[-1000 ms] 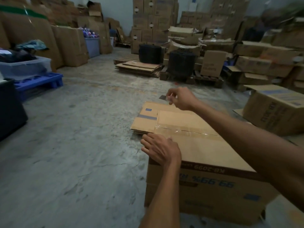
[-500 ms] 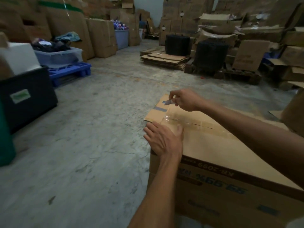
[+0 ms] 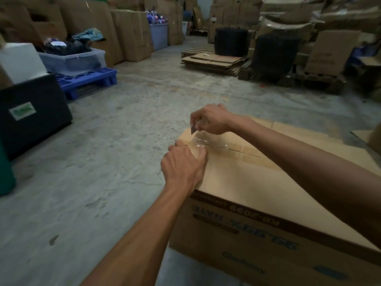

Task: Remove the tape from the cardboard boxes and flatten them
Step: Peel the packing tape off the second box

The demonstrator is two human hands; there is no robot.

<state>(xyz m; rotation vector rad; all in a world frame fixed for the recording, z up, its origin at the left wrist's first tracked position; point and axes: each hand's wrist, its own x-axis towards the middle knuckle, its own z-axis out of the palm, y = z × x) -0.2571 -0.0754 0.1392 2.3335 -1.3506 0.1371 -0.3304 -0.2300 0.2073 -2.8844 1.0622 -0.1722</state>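
Two hands [image 3: 183, 164] [image 3: 210, 120], one taped box [image 3: 257, 182], one blue pallet [image 3: 88, 78], two black crates [image 3: 231, 41] [image 3: 276, 50]

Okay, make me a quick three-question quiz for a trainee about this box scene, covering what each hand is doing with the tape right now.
1. True or false: the right hand pinches the end of the clear tape, lifted off the cardboard box.
2. Where does the left hand rest? A) on the box top at the tape; B) on the blue pallet; C) on the floor.
3. Short answer: is the box flattened yet, or does it stand upright?

Key: 1 true. 2 A. 3 It stands upright, not flattened.
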